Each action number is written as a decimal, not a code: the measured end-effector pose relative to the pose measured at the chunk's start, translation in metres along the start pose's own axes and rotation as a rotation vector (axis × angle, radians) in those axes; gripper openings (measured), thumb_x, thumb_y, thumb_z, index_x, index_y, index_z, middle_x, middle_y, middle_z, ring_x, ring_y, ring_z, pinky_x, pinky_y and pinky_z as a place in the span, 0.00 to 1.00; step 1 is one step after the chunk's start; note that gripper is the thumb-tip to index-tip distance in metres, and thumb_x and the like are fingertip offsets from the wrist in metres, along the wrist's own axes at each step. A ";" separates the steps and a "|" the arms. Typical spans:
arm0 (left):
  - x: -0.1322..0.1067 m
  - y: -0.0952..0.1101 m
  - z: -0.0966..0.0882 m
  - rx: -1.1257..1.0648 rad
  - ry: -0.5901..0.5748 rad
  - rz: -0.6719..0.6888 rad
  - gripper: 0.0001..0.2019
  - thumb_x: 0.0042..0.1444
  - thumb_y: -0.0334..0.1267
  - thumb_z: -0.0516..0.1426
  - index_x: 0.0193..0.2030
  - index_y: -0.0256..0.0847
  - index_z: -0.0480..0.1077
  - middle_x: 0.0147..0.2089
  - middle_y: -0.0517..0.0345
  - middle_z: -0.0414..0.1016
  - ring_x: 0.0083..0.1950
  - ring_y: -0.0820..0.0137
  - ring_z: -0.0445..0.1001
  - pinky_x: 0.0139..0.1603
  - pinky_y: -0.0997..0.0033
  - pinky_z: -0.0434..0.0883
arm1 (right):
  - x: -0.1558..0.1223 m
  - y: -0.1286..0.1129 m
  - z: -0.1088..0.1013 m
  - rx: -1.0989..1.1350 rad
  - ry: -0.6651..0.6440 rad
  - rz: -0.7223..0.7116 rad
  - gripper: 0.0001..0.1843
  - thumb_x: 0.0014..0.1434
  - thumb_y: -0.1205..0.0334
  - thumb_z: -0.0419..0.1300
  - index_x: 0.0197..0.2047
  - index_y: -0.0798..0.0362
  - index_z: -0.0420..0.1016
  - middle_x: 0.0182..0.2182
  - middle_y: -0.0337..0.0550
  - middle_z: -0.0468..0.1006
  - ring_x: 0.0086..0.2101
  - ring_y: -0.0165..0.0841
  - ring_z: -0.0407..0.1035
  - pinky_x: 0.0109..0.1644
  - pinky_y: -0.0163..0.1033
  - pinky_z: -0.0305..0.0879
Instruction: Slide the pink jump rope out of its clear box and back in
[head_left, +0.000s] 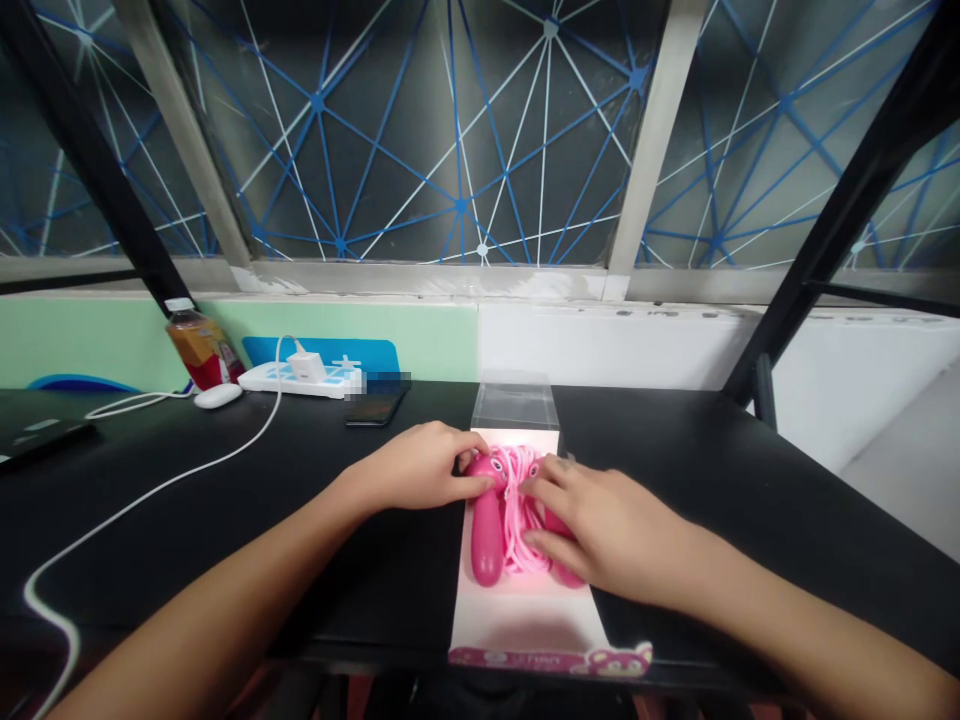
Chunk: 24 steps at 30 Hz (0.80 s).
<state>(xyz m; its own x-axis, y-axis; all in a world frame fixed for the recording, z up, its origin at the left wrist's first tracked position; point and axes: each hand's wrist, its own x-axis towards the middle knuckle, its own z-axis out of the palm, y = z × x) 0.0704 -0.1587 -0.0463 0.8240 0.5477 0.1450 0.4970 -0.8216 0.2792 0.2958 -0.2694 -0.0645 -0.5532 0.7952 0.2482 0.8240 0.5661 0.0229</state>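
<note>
A pink jump rope (519, 535) lies coiled between its two darker pink handles on an open white and pink box (517, 615). The left handle (487, 545) has a rounded head with an eye-like mark. My left hand (424, 468) closes thumb and fingers around that head. Curled over the right handle (566, 572) is my right hand (600, 515), its fingertips against the coiled rope; it hides most of this handle. A clear plastic flap (514, 405) stretches beyond the far end of the box. The near edge carries a pink printed strip with a bear-like cutout.
Around the box spreads a black desk (697, 460). At the back left stand a drink bottle (199, 345), a white mouse (218, 396), a power strip (259, 378) with a plugged charger (307, 365), and a dark phone (377, 403). A white cable (187, 470) runs across the left side.
</note>
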 end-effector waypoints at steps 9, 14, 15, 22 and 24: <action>0.011 -0.009 0.011 0.000 0.038 0.000 0.16 0.56 0.50 0.61 0.45 0.42 0.72 0.33 0.60 0.76 0.31 0.71 0.72 0.30 0.74 0.61 | -0.001 -0.006 0.013 -0.025 -0.016 -0.145 0.30 0.62 0.49 0.57 0.64 0.50 0.61 0.42 0.51 0.73 0.40 0.43 0.68 0.32 0.41 0.64; 0.012 -0.010 0.011 -0.057 0.000 0.008 0.17 0.59 0.51 0.59 0.48 0.42 0.72 0.28 0.63 0.74 0.28 0.72 0.71 0.30 0.74 0.62 | -0.001 -0.003 0.017 -0.047 -0.003 -0.128 0.28 0.63 0.51 0.56 0.64 0.47 0.62 0.42 0.49 0.74 0.39 0.42 0.68 0.31 0.40 0.63; 0.013 -0.012 0.011 -0.063 0.026 0.004 0.17 0.60 0.51 0.57 0.49 0.42 0.72 0.29 0.63 0.74 0.28 0.72 0.71 0.30 0.74 0.63 | -0.001 -0.002 0.018 -0.050 -0.005 -0.120 0.28 0.63 0.51 0.56 0.64 0.46 0.62 0.41 0.49 0.74 0.39 0.42 0.68 0.30 0.39 0.62; 0.026 -0.038 0.022 0.068 0.311 -0.004 0.20 0.63 0.41 0.52 0.61 0.43 0.66 0.65 0.50 0.65 0.65 0.61 0.64 0.64 0.58 0.61 | -0.001 0.003 0.022 -0.047 0.003 -0.127 0.27 0.65 0.50 0.52 0.65 0.47 0.61 0.41 0.50 0.73 0.40 0.42 0.67 0.32 0.40 0.61; 0.029 -0.047 0.027 0.030 0.222 -0.010 0.23 0.63 0.41 0.52 0.65 0.44 0.62 0.71 0.51 0.56 0.70 0.61 0.58 0.68 0.57 0.57 | -0.001 0.004 0.022 -0.029 0.007 -0.135 0.27 0.66 0.50 0.50 0.66 0.48 0.60 0.41 0.49 0.73 0.39 0.41 0.67 0.33 0.40 0.60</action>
<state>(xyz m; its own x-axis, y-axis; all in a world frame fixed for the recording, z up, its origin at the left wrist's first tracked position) 0.0785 -0.1084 -0.0804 0.7404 0.5746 0.3488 0.5156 -0.8184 0.2538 0.2969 -0.2638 -0.0857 -0.6585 0.7106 0.2478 0.7454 0.6612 0.0849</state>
